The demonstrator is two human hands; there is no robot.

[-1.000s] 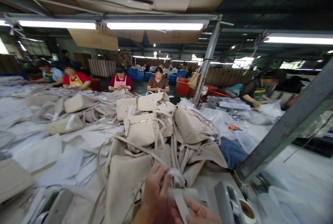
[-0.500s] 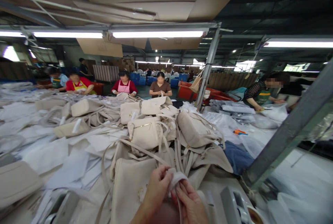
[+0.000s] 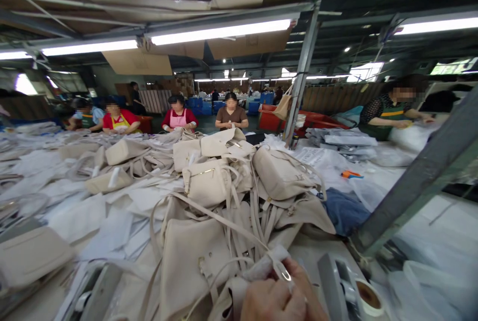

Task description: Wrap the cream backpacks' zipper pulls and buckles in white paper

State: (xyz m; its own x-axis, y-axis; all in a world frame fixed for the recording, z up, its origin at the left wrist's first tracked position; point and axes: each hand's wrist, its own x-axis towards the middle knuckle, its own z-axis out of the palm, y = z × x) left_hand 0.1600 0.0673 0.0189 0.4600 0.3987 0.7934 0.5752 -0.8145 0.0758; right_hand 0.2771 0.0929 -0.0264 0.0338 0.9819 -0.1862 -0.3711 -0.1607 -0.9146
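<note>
Both my hands are low in the head view, pressed close together over a cream handbag (image 3: 190, 266). My left hand (image 3: 267, 303) is closed around a bag strap (image 3: 224, 221) whose end is wrapped in white foam sheet (image 3: 263, 266). My right hand (image 3: 308, 288) pinches the same strap end at a small metal buckle (image 3: 286, 275). The strap runs taut from my fingers up and left across the heap of cream handbags (image 3: 209, 181). Most of my fingers are cut off by the frame's bottom edge.
A grey tape dispenser (image 3: 334, 288) with a tape roll (image 3: 368, 296) stands just right of my hands. A slanted metal post (image 3: 414, 176) crosses the right side. White sheets (image 3: 93, 221), a blue cloth (image 3: 343, 214) and an orange tool (image 3: 351, 174) lie about. Several workers (image 3: 231, 114) sit opposite.
My hands have shifted right and lower, pulling the strap taut, with the metal buckle now showing between my fingers. The view has tilted slightly.
</note>
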